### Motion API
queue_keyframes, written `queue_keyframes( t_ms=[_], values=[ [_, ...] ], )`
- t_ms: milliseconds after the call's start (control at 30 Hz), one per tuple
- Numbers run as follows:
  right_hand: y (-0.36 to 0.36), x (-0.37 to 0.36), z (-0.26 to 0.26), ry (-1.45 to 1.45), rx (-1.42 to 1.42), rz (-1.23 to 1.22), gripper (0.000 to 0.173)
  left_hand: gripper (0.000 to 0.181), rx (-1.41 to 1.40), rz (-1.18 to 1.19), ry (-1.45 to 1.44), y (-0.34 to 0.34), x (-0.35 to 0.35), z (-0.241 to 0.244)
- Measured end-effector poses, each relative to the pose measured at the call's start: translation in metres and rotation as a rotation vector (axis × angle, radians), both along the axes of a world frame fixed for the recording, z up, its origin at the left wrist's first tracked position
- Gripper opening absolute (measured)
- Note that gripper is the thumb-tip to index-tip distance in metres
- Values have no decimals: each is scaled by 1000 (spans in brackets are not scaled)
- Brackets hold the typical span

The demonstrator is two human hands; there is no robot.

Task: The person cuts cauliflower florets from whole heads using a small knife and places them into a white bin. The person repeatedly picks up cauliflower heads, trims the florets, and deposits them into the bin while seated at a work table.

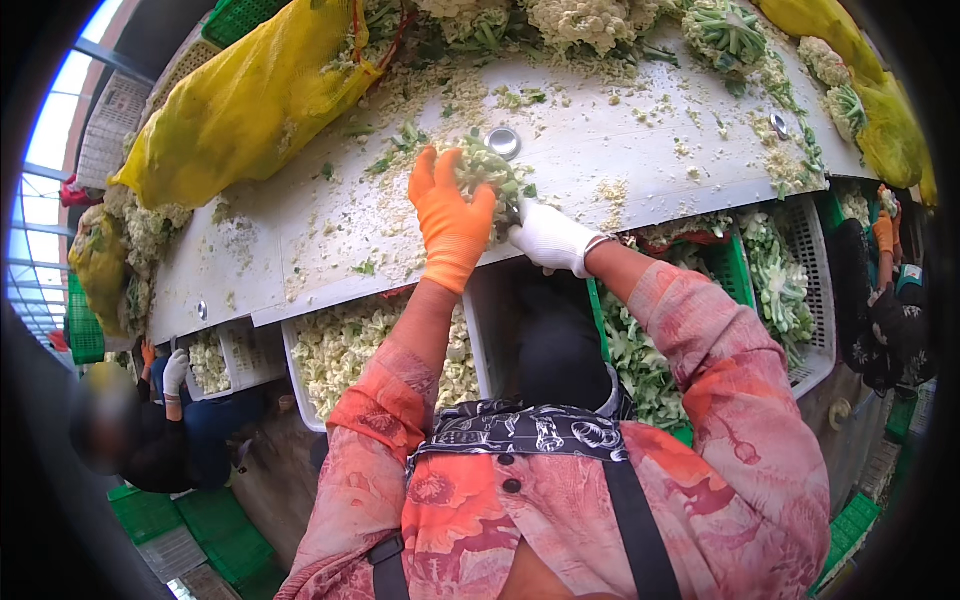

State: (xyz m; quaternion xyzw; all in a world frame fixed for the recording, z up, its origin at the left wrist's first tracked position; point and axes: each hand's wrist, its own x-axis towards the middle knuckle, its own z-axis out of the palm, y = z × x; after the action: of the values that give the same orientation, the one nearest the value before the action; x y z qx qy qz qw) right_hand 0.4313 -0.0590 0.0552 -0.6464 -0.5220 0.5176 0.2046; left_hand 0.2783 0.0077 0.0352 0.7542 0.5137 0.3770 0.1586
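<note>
My left hand, in an orange glove, grips a cauliflower head over the front part of the white table. In a white glove, my right hand is closed on a small dark tool at the stem side of the cauliflower; only a bit of the tool shows, and its kind is hidden. A round metal disc sits in the table just beyond the cauliflower. Crumbs and bits of leaf lie scattered around both hands.
Below the edge stand a white crate of cauliflower florets and a crate of green leaves. Yellow mesh sacks and whole cauliflowers lie along the far side. Co-workers are at the left and right.
</note>
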Motion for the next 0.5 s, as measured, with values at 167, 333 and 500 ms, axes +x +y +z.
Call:
queue_keyframes(
  t_ms=[167, 333, 500],
  values=[
    [9, -12, -43, -347, 157, 287, 31, 56, 43, -12, 18, -2, -2, -2],
    [2, -18, -44, -143, -9, 28, 34, 57, 30, -47, 27, 7, -6, -8],
    [-13, 14, -33, 180, 19, -120, 32, 57, -168, -112, -192, 35, -60, -8]
  ],
)
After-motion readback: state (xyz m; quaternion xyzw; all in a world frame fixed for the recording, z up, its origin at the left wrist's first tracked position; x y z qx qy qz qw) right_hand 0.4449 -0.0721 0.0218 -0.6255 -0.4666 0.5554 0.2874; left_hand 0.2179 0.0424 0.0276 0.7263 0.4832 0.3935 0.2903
